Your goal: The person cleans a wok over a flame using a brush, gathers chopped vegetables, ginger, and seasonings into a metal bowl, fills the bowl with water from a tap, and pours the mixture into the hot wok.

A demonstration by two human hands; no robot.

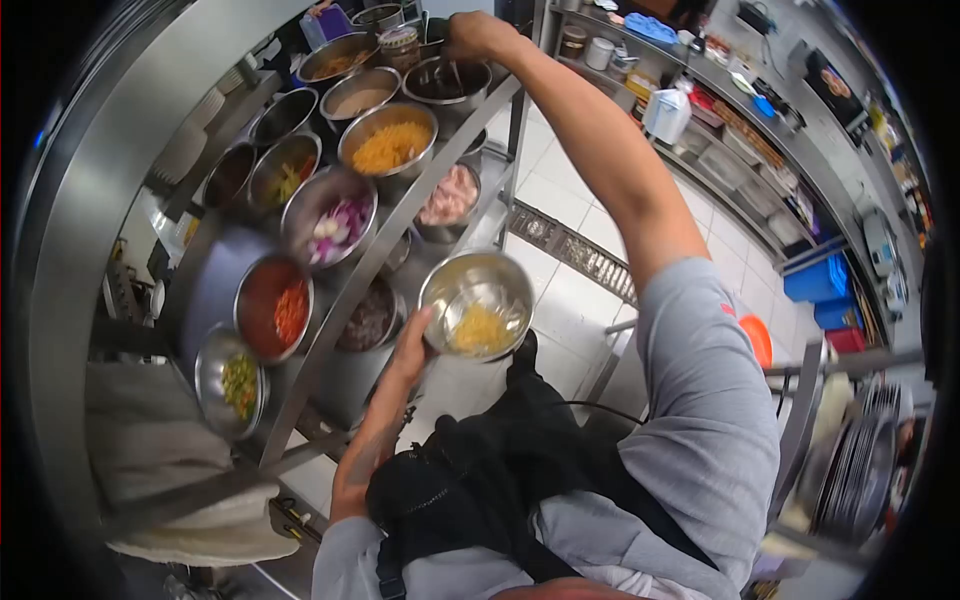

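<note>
My left hand [412, 342] is closed on the rim of a steel mixing bowl [440, 290], thumb at its edge. Shredded yellow food [480, 330] lies in the bottom of this bowl, which I hold in front of my body. My right hand [478, 38] reaches far forward over a steel bowl of dark contents [445, 82]. Its fingers are curled round what looks like a thin metal utensil [457, 72]; the lower end is hidden in the bowl. Close by stand a lidded jar [400, 48] and a bowl of shredded orange food [392, 148].
Several steel bowls stand behind a slanting metal rail [340, 290], among them chopped onion [340, 228], diced red pieces [290, 318] and chopped green pieces [240, 385]. Pale raw meat [450, 197] sits below. A floor drain [570, 250] and shelves with a white jug [668, 113] are at right.
</note>
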